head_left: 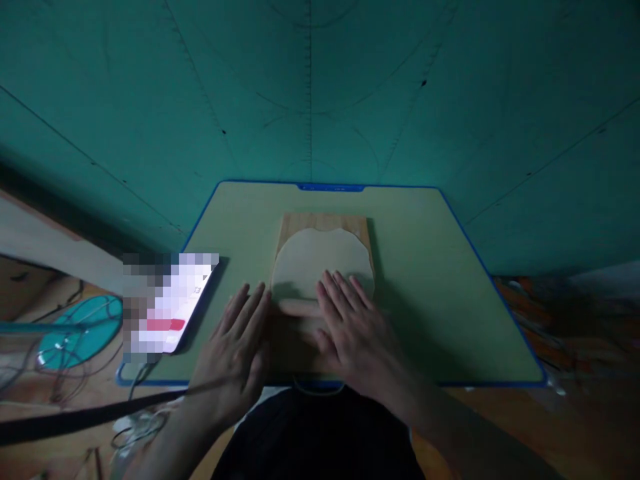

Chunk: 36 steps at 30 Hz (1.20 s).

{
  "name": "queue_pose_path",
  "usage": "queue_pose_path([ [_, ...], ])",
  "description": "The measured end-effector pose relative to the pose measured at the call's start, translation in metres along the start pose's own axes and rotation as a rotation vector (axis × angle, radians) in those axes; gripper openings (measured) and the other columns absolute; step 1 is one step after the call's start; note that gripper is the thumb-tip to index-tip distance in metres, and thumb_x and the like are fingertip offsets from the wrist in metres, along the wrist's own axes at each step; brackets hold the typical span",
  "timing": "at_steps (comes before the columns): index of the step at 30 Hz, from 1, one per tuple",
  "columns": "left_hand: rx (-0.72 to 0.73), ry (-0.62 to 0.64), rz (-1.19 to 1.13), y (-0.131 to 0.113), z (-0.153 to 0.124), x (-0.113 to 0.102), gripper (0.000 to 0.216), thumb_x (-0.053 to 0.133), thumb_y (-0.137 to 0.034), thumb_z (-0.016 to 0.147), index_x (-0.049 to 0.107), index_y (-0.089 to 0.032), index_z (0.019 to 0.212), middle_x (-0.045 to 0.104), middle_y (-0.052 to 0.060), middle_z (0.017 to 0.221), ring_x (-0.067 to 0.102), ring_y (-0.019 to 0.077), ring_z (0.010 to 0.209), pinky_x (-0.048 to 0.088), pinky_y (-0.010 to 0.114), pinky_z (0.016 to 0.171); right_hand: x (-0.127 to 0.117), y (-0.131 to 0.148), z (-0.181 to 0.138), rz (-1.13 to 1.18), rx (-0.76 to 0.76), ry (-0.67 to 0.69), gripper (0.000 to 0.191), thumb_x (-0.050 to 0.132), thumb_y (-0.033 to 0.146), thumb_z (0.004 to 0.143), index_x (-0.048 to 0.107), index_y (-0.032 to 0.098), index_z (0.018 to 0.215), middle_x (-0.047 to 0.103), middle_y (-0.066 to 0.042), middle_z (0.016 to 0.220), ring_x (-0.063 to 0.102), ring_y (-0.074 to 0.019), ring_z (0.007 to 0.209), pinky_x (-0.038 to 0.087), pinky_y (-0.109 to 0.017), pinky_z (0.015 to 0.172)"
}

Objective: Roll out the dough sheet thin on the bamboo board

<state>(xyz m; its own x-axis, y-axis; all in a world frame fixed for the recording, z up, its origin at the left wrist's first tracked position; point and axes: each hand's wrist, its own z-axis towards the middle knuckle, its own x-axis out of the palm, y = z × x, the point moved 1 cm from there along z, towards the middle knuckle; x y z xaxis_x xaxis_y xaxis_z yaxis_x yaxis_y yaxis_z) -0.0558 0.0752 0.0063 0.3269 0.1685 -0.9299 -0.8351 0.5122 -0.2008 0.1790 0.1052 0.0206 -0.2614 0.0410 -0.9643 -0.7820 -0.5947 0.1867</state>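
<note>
A thin, pale sheet of dough with a wavy far edge lies on a wooden board. Along its near side runs a pale, rounded roll; I cannot tell whether it is a rolling pin or a rolled edge of the dough. My right hand lies flat over the right end of this roll, fingers stretched out onto the sheet. At the left side of the board is my left hand, its fingers straight and pointing forward; whether it touches the roll is unclear.
The board rests on a pale green tabletop with a blue rim. A phone with a lit screen, partly blurred out, stands at the left. Behind is a green wall. Cables and a turquoise round base are on the floor at left.
</note>
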Motion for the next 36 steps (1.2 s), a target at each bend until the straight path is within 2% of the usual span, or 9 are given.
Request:
queue_pose_path([
  [2,0.018,0.019,0.010,0.002,0.002,-0.001,0.065,0.032,-0.027,0.101,0.015,-0.014,0.163,0.030,0.017,0.166,0.019,0.0341,0.155,0.034,0.058,0.120,-0.002,-0.003,0.004,-0.001,-0.014,0.033,0.062,0.038,0.035,0.102,0.040,0.002,0.153,0.034,-0.021,0.163,0.030,-0.0313,0.152,0.025,-0.050,0.125],
  [6,-0.057,0.076,0.033,0.020,0.051,0.008,0.059,0.030,-0.033,0.101,0.039,-0.006,0.153,0.049,0.021,0.154,0.035,0.0361,0.149,0.028,0.062,0.122,-0.003,-0.032,0.040,-0.009,0.036,0.098,0.059,0.039,0.038,0.102,0.047,0.003,0.149,0.037,-0.022,0.161,0.031,-0.0331,0.152,0.023,-0.053,0.126],
  [9,-0.087,0.063,0.003,0.027,0.073,0.014,0.059,0.033,-0.032,0.099,0.043,-0.006,0.150,0.046,0.019,0.156,0.025,0.0375,0.153,0.026,0.062,0.122,-0.003,-0.038,0.051,0.012,0.066,0.102,0.062,0.038,0.042,0.102,0.047,0.003,0.149,0.038,-0.021,0.161,0.030,-0.0332,0.152,0.024,-0.054,0.125],
  [14,-0.014,-0.001,-0.114,0.011,0.022,0.003,0.060,0.029,-0.029,0.102,0.030,-0.008,0.158,0.040,0.021,0.160,0.026,0.0348,0.153,0.036,0.061,0.118,-0.001,0.000,0.009,0.058,-0.001,0.063,0.062,0.045,0.033,0.097,0.044,-0.001,0.150,0.038,-0.023,0.160,0.032,-0.0321,0.151,0.028,-0.050,0.125],
  [19,-0.001,-0.017,-0.061,-0.002,-0.020,-0.009,0.062,0.031,-0.022,0.101,0.020,-0.014,0.162,0.032,0.017,0.165,0.024,0.0322,0.154,0.033,0.060,0.120,-0.003,0.027,-0.022,0.048,-0.052,0.046,0.065,0.046,0.025,0.095,0.037,-0.001,0.153,0.035,-0.022,0.162,0.035,-0.0296,0.150,0.034,-0.047,0.123],
  [25,-0.070,0.064,0.009,0.011,0.041,0.002,0.059,0.027,-0.035,0.105,0.045,0.000,0.148,0.050,0.024,0.151,0.039,0.0365,0.147,0.036,0.058,0.119,-0.005,-0.019,0.026,0.005,-0.082,0.117,0.063,0.042,0.039,0.100,0.045,0.000,0.150,0.038,-0.023,0.159,0.034,-0.0328,0.150,0.025,-0.052,0.126],
  [28,-0.111,0.044,0.004,0.014,0.064,0.008,0.059,0.023,-0.036,0.105,0.054,-0.001,0.141,0.052,0.023,0.150,0.035,0.0376,0.149,0.033,0.058,0.120,-0.005,-0.035,0.042,-0.001,-0.055,0.126,0.067,0.041,0.045,0.101,0.043,0.000,0.150,0.037,-0.023,0.160,0.031,-0.0330,0.152,0.023,-0.052,0.126],
  [31,-0.117,-0.015,-0.006,0.008,0.048,0.012,0.053,0.029,-0.035,0.105,0.047,-0.009,0.148,0.045,0.019,0.157,0.026,0.0351,0.153,0.030,0.058,0.122,-0.003,-0.023,0.028,0.012,-0.054,0.098,0.070,0.042,0.047,0.100,0.043,-0.001,0.150,0.036,-0.023,0.160,0.030,-0.0327,0.152,0.025,-0.052,0.126],
  [36,-0.088,-0.048,0.034,-0.019,-0.019,0.001,0.064,0.039,-0.029,0.103,0.019,-0.013,0.162,0.035,0.021,0.162,0.022,0.0352,0.155,0.032,0.059,0.120,-0.003,0.023,-0.025,0.047,-0.054,0.028,0.069,0.046,0.039,0.097,0.038,0.000,0.153,0.033,-0.024,0.162,0.033,-0.0324,0.151,0.032,-0.049,0.124],
])
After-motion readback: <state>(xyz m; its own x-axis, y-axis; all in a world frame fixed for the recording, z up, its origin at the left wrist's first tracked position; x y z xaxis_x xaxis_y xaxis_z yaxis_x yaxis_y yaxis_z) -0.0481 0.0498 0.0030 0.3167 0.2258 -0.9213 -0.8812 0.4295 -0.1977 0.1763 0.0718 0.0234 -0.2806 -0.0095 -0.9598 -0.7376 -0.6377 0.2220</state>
